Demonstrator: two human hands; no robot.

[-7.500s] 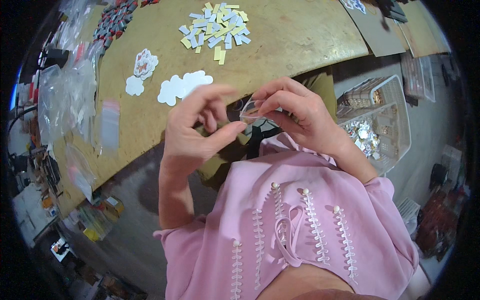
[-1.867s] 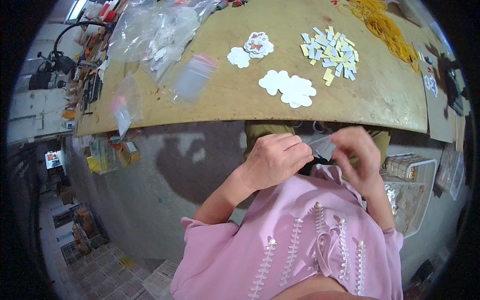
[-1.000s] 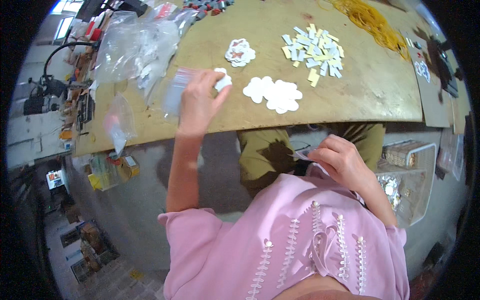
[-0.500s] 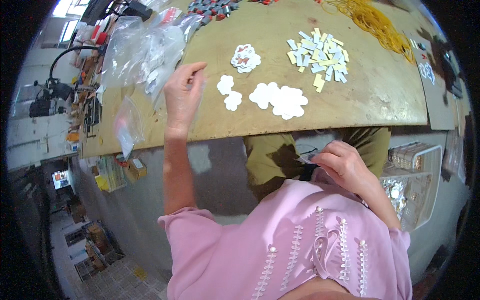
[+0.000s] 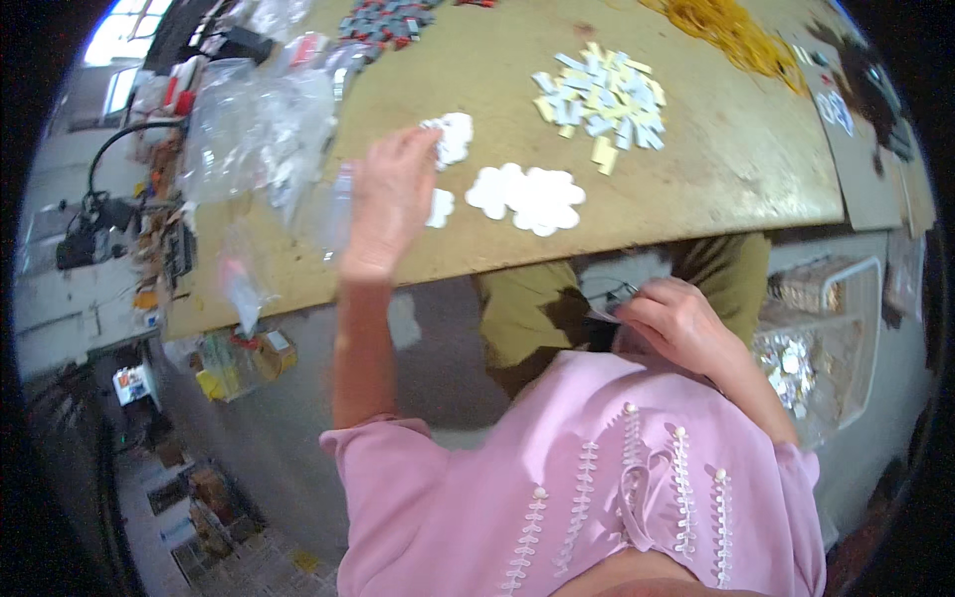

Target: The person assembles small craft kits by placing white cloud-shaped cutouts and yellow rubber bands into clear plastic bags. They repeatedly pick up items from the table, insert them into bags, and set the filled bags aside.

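My left hand (image 5: 391, 194) reaches over the table with bent fingers. Its fingertips pinch the edge of a white scalloped cut-out (image 5: 456, 139), slightly blurred; no printed picture shows on it. Partly behind that hand lies a smaller white flower-shaped piece (image 5: 441, 208). To the right, larger white scalloped pieces (image 5: 542, 201) overlap on the tabletop. My right hand (image 5: 676, 323) stays low above my lap, its fingers closed on a small clear plastic bag (image 5: 603, 312), mostly hidden by the fingers. A narrow clear bag (image 5: 339, 214) lies beside my left wrist.
Yellow and grey-blue strips (image 5: 602, 99) form a pile on the table (image 5: 696, 189). Yellow bands (image 5: 731, 40) lie at the far right, grey and red parts (image 5: 388, 20) at the back. Large clear bags (image 5: 259, 129) cover the left side. A white basket (image 5: 865, 348) stands below right.
My left hand has moved right to the cut-out, where a printed picture showed before and white shows now. The view has shifted slightly. My right hand stays in place.
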